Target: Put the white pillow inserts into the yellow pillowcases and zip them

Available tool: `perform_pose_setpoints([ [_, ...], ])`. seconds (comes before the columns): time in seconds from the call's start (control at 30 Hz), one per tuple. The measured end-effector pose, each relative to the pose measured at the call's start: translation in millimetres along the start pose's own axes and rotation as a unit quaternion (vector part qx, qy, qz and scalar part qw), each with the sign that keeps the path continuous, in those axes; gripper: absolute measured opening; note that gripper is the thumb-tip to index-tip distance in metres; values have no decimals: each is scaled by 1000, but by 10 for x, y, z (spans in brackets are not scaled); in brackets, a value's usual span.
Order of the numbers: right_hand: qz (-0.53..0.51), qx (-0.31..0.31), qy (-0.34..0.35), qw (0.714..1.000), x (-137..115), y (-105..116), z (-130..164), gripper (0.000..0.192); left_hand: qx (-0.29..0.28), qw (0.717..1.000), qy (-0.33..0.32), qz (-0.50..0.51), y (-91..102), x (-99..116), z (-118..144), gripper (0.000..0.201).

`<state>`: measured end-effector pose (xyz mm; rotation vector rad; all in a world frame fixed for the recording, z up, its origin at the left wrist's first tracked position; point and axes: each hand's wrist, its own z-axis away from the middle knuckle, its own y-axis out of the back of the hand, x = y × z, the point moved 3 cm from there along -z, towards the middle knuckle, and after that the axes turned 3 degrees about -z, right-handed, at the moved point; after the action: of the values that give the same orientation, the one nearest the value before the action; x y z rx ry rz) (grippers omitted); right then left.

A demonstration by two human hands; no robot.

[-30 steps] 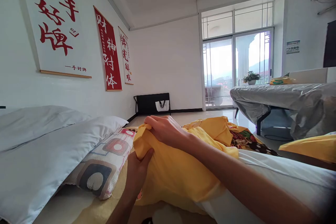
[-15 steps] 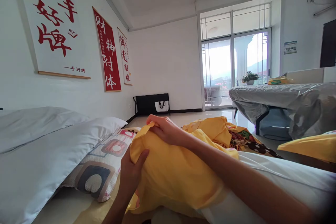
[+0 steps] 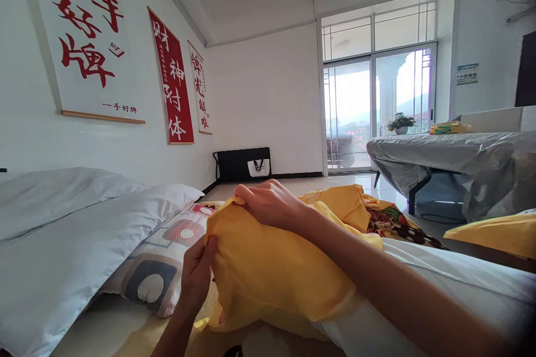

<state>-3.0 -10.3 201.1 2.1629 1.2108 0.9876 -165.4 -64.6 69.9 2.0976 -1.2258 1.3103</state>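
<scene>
Head view shows my right hand point(image 3: 272, 203) clamped over the top corner of the yellow pillowcase point(image 3: 276, 273), fingers curled into the cloth; my left hand point(image 3: 196, 273) pinches its near-left edge lower down, thumb on top; the case runs long from that corner back toward my right, over the white pillow point(image 3: 452, 284); the patterned pillow point(image 3: 163, 268) lies just left.

Worn on the head, set low and close over the bedding, facing forward down the room toward the glass doors point(image 3: 379, 106), seemingly tilted little downward.
</scene>
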Motion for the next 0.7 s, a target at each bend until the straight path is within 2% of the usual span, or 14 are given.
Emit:
perform_pose_setpoints([
  [0.1, 12, -6, -2, 1000, 15, -13, -3, 23, 16, 1000, -25, -8, -31, 110, 50, 49],
  [0.23, 19, -6, 2, 1000, 42, -28, -9, 22, -11, 1000, -11, 1, -104, 243, 104, 48],
  [0.3, 20, 0, -4, 1000, 67, -31, -13, 22, 12, 999, -33, 8, -103, 264, 133, 51],
  [0.4, 30, 4, -28, 999, 120, -41, -18, 27, 37, 997, -63, -25, -105, 179, 210, 46],
  [0.5, 47, 7, -47, 998, 176, -55, -23, 28, -17, 995, -20, -93, -187, -9, 299, 38],
  [0.57, 53, 12, -52, 997, 199, -56, -28, 25, -32, 991, -15, -132, -261, -98, 328, 38],
  [0.7, 69, 20, -46, 996, 188, -25, -44, 17, -28, 983, -71, -167, -448, -160, 265, 40],
])
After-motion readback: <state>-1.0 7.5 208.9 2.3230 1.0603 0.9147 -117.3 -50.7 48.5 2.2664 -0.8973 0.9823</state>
